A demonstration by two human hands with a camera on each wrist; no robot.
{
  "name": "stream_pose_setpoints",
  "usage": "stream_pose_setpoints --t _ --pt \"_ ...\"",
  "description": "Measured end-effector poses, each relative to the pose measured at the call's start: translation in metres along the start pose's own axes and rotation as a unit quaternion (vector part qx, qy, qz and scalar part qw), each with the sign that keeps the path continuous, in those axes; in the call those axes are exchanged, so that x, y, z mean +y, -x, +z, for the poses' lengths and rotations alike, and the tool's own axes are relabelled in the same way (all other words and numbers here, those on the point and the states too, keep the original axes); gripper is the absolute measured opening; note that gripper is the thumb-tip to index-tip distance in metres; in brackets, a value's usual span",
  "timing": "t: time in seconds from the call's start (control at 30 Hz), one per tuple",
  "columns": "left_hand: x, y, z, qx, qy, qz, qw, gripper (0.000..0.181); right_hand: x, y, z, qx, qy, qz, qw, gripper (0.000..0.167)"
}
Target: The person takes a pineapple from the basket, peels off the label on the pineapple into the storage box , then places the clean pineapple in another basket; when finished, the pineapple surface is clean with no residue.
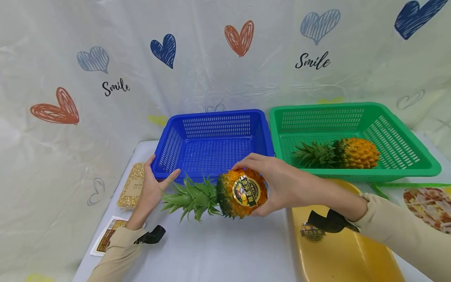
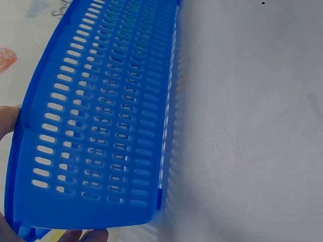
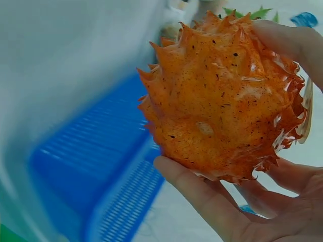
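My right hand [image 1: 278, 182] grips a small orange pineapple [image 1: 230, 194] by its base, its green leaves pointing left, in front of the blue basket [image 1: 215, 117]. A round label faces up on the fruit. In the right wrist view the thumb and fingers hold the spiky orange base [image 3: 217, 106]. My left hand [image 1: 153, 190] is at the blue basket's front left corner, thumb and fingers around its rim. The left wrist view shows the blue basket's slotted wall [image 2: 101, 111] with fingertips at its edge. The part of the blue basket behind the held pineapple is hidden.
A green basket [image 1: 352, 172] at the right holds another pineapple [image 1: 359, 152] lying on its side. A yellow tray [image 1: 331, 254] stands in front of it, beside a printed bag [image 1: 428, 205]. At the left lie a bag of kernels [image 1: 132, 188] and a flat packet [image 1: 109, 237].
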State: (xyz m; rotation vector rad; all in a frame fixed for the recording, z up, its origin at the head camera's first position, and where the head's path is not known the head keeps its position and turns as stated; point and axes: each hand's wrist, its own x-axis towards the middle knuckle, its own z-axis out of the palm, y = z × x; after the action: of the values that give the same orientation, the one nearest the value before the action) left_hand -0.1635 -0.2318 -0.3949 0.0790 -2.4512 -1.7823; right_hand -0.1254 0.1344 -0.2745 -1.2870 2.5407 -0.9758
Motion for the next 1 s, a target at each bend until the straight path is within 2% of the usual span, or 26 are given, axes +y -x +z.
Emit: stream_pose_setpoints --t 0.2,0.43,0.7,1.0 --pt "0.000 0.003 -0.003 0.012 -0.044 0.003 0.9990 0.103 0.016 0.008 0.018 -0.040 -0.005 0.018 0.9990 0.078" --pt "-0.003 0.003 -0.002 0.009 -0.051 0.001 0.9987 0.105 0.026 0.013 0.034 -0.073 -0.001 0.048 0.9962 0.082" --pt "-0.001 0.002 -0.001 0.008 -0.039 0.004 0.9992 0.103 0.032 0.017 0.042 -0.049 0.006 0.077 0.9958 0.081" --pt "0.001 0.001 0.001 0.005 -0.036 0.011 0.9993 0.102 0.036 0.018 0.049 -0.028 0.015 0.138 0.9899 0.086"
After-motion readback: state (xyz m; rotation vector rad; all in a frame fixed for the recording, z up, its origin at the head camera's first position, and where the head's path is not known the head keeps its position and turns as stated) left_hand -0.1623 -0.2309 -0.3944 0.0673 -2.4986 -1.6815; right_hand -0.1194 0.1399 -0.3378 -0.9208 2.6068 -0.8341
